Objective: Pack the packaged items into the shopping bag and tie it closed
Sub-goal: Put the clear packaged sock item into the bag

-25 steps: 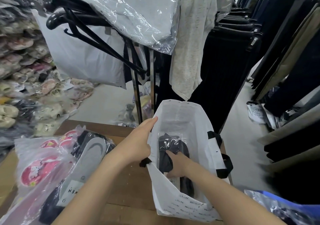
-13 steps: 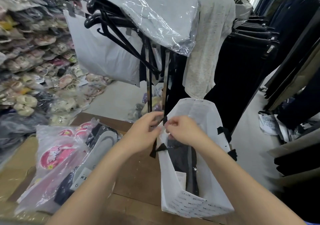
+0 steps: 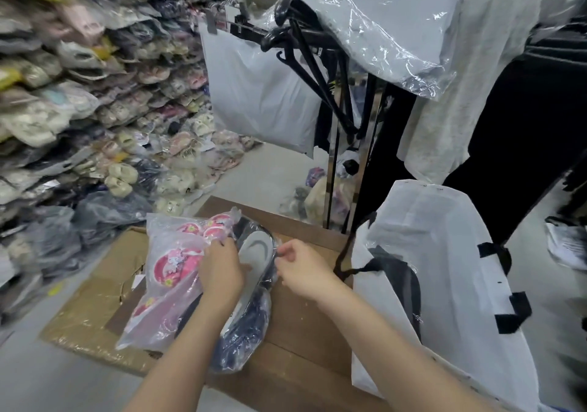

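Observation:
A white shopping bag (image 3: 444, 252) with black ribbon handles (image 3: 344, 260) stands open on the right of the wooden table (image 3: 301, 316). A dark packaged item (image 3: 398, 273) sits inside it. Left of the bag lie two clear plastic packages: pink slippers (image 3: 171, 271) and, partly beneath them, grey-soled dark slippers (image 3: 255, 249). My left hand (image 3: 222, 271) lies on the seam between the two, fingers curled into the plastic of the grey-soled package. My right hand (image 3: 301, 268) pinches that package's right edge.
Flattened cardboard (image 3: 95, 300) lies under the packages at the table's left. Stacks of bagged slippers (image 3: 79, 93) fill the left wall. A metal clothes rack (image 3: 332, 157) with black hangers, plastic-covered garments and dark clothing stands behind the table.
Both hands have left the bag's mouth and moved left onto the slipper packages. The bag now stands open unheld, and the view has swung left.

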